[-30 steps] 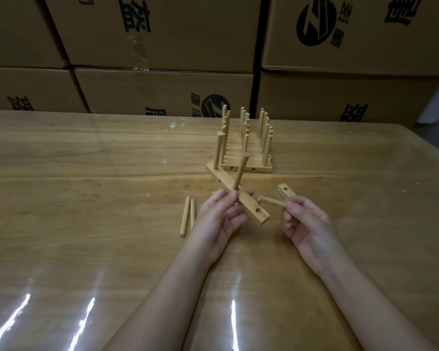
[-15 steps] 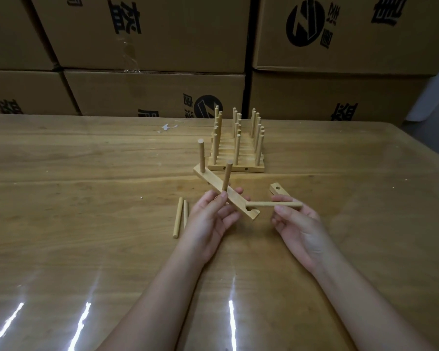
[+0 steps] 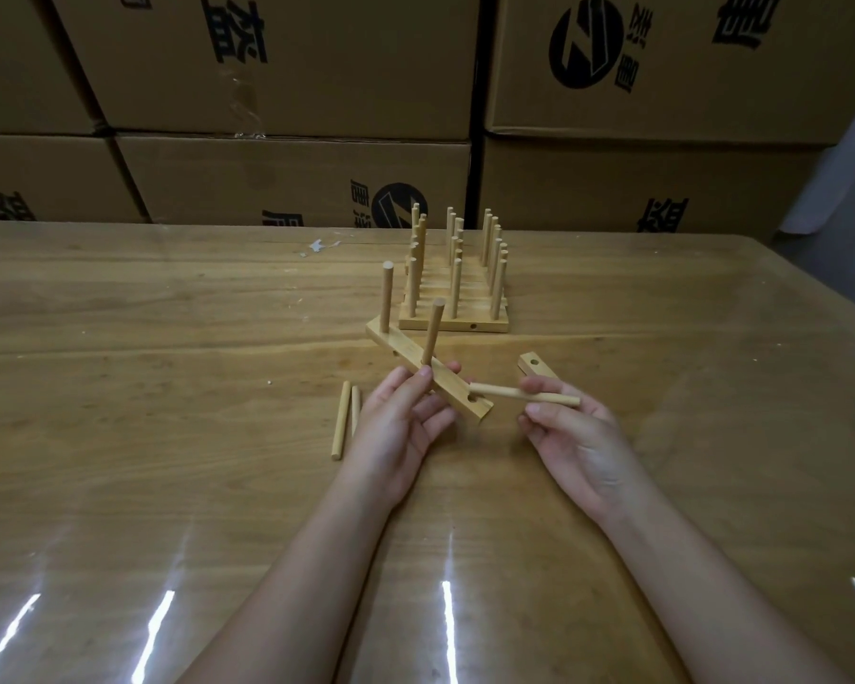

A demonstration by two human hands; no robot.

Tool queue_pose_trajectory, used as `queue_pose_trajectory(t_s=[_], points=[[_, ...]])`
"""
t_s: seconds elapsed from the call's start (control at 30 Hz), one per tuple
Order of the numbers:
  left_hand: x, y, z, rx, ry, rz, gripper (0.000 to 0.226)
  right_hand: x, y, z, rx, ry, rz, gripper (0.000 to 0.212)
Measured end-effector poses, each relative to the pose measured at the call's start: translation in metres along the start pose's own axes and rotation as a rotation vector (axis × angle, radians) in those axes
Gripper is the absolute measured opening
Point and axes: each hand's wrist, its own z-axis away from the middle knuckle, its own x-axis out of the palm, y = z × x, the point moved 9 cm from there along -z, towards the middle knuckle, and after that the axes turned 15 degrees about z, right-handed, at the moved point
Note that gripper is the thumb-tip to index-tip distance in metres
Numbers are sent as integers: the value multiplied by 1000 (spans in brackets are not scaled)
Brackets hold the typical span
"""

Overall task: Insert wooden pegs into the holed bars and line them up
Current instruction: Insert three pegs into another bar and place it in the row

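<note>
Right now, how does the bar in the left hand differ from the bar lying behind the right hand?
The held bar carries two upright pegs; the loose bar shows none, its hole empty. The left hand grips the held bar; the loose bar lies on the table, partly hidden by the right hand, pinching another peg. Both are pale wood.

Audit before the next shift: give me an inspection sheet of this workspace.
Surface: wooden table, glossy, with glare streaks.
Job's things: held bar carrying two standing pegs; finished bars lined up behind it; spare bar, partly hidden by the right hand; two loose pegs lying flat.
Clutter: white scraps.
Grippers: left hand grips the held bar; right hand pinches a peg, tip at the bar's near end.
Cables: nothing seen.
Surroundings: stacked cardboard boxes.
</note>
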Motion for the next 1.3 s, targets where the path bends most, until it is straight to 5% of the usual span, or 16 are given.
queue_pose_trajectory(t_s=[0.47, 0.77, 1.1, 1.3], points=[[-1, -1, 0, -9, 11, 3, 23, 15, 0, 5, -17, -91, 173, 22], [1, -1, 1, -23, 0, 8, 26, 14, -1, 4, -66, -81, 238, 56], [0, -1, 1, -25, -8, 24, 26, 9, -1, 8, -56, -2, 480, 27], [-1, 2, 0, 15, 13, 5, 22, 7, -8, 9, -91, 13, 294, 16]])
